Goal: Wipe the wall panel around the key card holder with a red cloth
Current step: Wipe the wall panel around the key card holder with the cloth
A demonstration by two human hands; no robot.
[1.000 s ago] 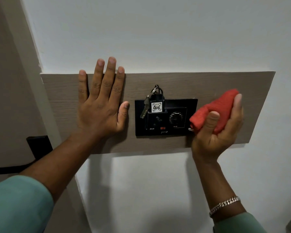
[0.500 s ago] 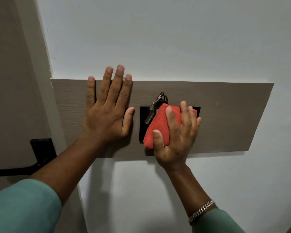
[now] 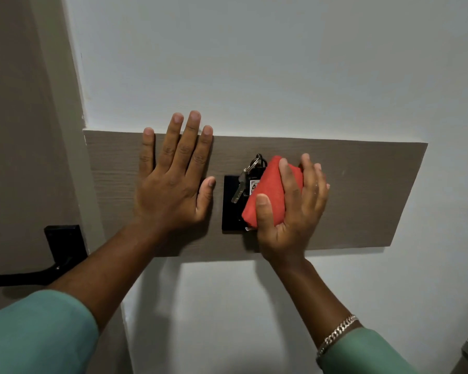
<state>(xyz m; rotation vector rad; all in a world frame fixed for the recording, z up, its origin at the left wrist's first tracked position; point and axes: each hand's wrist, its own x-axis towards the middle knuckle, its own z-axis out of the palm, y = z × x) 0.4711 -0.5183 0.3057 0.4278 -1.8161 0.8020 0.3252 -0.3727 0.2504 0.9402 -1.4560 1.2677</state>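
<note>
A grey-brown wood-grain wall panel (image 3: 368, 184) runs across the white wall. At its middle sits the black key card holder (image 3: 230, 203), with a key and tag (image 3: 243, 182) hanging in it. My right hand (image 3: 295, 209) holds a folded red cloth (image 3: 268, 193) and presses it against the right part of the holder, hiding most of it. Left of the holder, my left hand (image 3: 173, 182) lies flat on the panel with fingers spread, holding nothing.
A door with a black lever handle (image 3: 62, 247) stands at the left, past the grey door frame (image 3: 62, 130). White wall (image 3: 254, 63) lies above and below the panel. A silver bracelet (image 3: 338, 333) is on my right wrist.
My right hand brought the red cloth from the panel's right side onto the holder, then slid it slightly right. The left hand stayed flat. The view shifted upward.
</note>
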